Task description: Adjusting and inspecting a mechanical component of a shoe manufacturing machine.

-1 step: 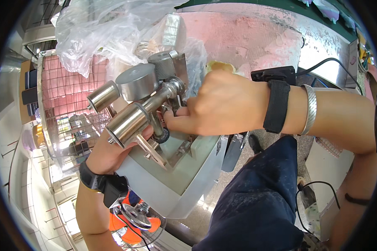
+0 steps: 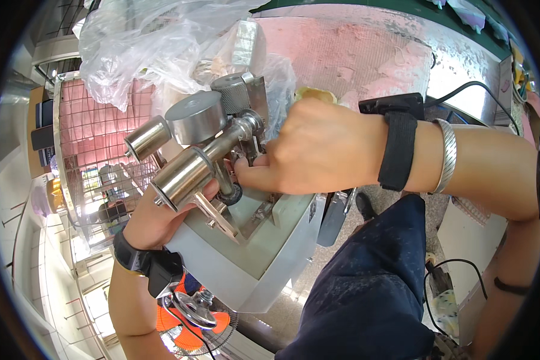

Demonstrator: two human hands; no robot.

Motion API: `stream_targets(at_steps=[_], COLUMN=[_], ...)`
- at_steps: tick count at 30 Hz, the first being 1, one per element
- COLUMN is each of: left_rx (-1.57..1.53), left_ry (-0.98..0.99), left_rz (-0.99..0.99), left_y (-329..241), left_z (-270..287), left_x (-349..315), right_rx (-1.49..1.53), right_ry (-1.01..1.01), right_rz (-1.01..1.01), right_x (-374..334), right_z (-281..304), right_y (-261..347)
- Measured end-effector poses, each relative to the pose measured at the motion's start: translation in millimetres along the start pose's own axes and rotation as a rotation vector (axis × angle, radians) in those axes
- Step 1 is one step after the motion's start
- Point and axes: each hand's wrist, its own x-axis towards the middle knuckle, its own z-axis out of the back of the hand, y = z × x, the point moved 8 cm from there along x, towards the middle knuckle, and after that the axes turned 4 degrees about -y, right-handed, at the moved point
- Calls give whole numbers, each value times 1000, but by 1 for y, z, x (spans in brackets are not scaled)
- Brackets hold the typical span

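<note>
Under my hands stands a small tabletop machine [image 2: 222, 258] with a pale grey casing, metal rollers and a flat round metal cylinder [image 2: 196, 117]. My right hand [image 2: 324, 147] is closed, its thumb and index finger pinched together beside the metal roller shaft [image 2: 225, 144]. Whatever lies between those fingertips is too hidden to name. From the left, my left hand [image 2: 153, 219] reaches in behind the front steel roller [image 2: 183, 180]. Most of its fingers are covered by the roller and bracket, with only fingertips showing near a small black wheel [image 2: 230, 194].
Clear plastic bags [image 2: 144, 48] lie behind the machine, beside a pink, worn work surface [image 2: 348, 54]. A wire rack [image 2: 102, 132] is at the left. Below is a fan with orange blades [image 2: 189, 341]. A black cable [image 2: 471, 87] leads from the device on my right wrist.
My right hand has shifted only very slightly at the same spot. The left hand and the machine look unmoved.
</note>
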Motion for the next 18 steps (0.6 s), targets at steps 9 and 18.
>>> stream_targets(at_steps=[9,18], left_rx=[22,-1], left_ry=[12,2], left_rz=[-12,0], left_y=[0,-1], left_z=[-4,-3], left_x=[1,2], right_rx=[194,282], right_ry=[-157,15], right_rz=[-75,-176], right_x=[-20,-20], right_z=[13,-5], right_y=[-7,-6])
